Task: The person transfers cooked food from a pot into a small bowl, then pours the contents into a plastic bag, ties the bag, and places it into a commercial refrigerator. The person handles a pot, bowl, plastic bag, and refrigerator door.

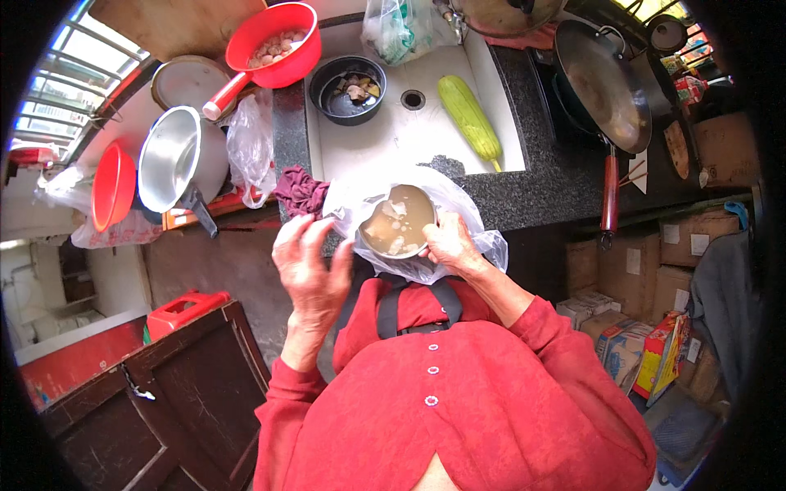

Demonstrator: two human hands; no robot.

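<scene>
My right hand (453, 245) grips the rim of a round metal bowl (431, 202), thumb over the edge. Cloudy brown liquid (396, 227) with pale bits floating on it fills the bowl. Around and beneath the bowl spreads a clear plastic bag (476, 212), lying over the sink's front edge. To the left, my left hand (310, 261) is raised with fingers apart, holding nothing. Just beyond it a crumpled maroon cloth (301, 191) rests on the counter edge. Whether the bowl's base touches the counter is hidden.
In the white sink (393, 138) lie a black pan (348, 113) with food scraps and a green gourd (468, 116). A red handled colander (274, 46) and aluminium pot (175, 162) stand left. At right, a wok (605, 86) extends its handle over the counter edge.
</scene>
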